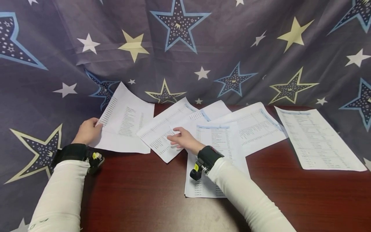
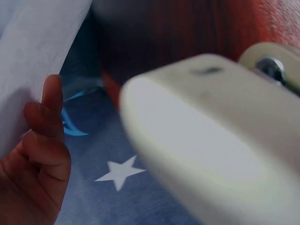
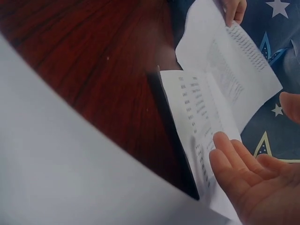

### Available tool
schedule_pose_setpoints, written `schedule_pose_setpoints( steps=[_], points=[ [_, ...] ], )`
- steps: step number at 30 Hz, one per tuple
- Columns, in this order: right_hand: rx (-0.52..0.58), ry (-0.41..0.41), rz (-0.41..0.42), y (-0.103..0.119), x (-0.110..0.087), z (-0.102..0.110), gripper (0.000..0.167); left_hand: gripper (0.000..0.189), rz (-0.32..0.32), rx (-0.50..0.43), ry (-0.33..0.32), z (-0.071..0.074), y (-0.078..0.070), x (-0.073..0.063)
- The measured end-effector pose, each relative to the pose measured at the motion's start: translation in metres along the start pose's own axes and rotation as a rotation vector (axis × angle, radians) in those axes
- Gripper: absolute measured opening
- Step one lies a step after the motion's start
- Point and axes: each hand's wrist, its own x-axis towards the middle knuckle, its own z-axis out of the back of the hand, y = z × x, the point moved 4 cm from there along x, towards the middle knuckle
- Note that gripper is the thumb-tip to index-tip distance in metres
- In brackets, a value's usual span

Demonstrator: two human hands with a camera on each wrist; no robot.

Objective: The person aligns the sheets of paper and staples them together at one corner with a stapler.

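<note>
My left hand [image 1: 88, 131] pinches the left edge of a printed sheet of paper [image 1: 127, 124], whose far corner rises against the curtain. In the left wrist view the fingers [image 2: 47, 145] curl at that sheet's edge, the paper [image 2: 33, 61] running up past them. My right hand [image 1: 185, 140] is over the middle sheets with its fingers loosely extended and nothing gripped. Under it lies a tilted printed sheet [image 1: 165, 132]; in the right wrist view the fingertips overlap this sheet [image 3: 194, 108]. A blue-headed sheet [image 1: 217, 138] lies beneath the right wrist.
Two more printed sheets overlap at the back centre, one of them a wide page [image 1: 255, 129]. Another sheet [image 1: 316, 141] lies apart at the right. All are on a dark red wooden table [image 1: 145, 193]. A star-patterned curtain [image 1: 203, 38] hangs close behind it.
</note>
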Motion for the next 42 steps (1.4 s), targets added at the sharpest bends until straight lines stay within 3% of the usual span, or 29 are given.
schedule_pose_setpoints(
  steps=[9,14,18,22,32,42],
  points=[
    [0.011,0.003,-0.012,-0.002,0.003,-0.003,0.061,0.039,-0.037,-0.005,-0.186,0.037,-0.009,-0.013],
    [0.06,0.009,-0.02,-0.001,0.006,-0.004,0.063,0.04,-0.018,-0.012,-0.242,0.061,-0.011,-0.016],
    [0.095,0.026,-0.024,0.001,0.008,-0.01,0.065,0.043,0.035,-0.039,-0.25,0.073,-0.01,-0.019],
    [0.124,0.041,-0.016,0.003,0.011,-0.018,0.065,0.046,0.075,-0.083,-0.232,0.075,-0.013,-0.023],
    [0.169,0.055,-0.014,0.008,0.015,-0.032,0.068,0.046,0.089,-0.154,-0.25,0.081,-0.02,-0.026],
    [0.208,0.058,-0.006,0.012,0.023,-0.036,0.069,0.05,0.121,-0.292,-0.199,0.084,-0.02,-0.026]
  ],
)
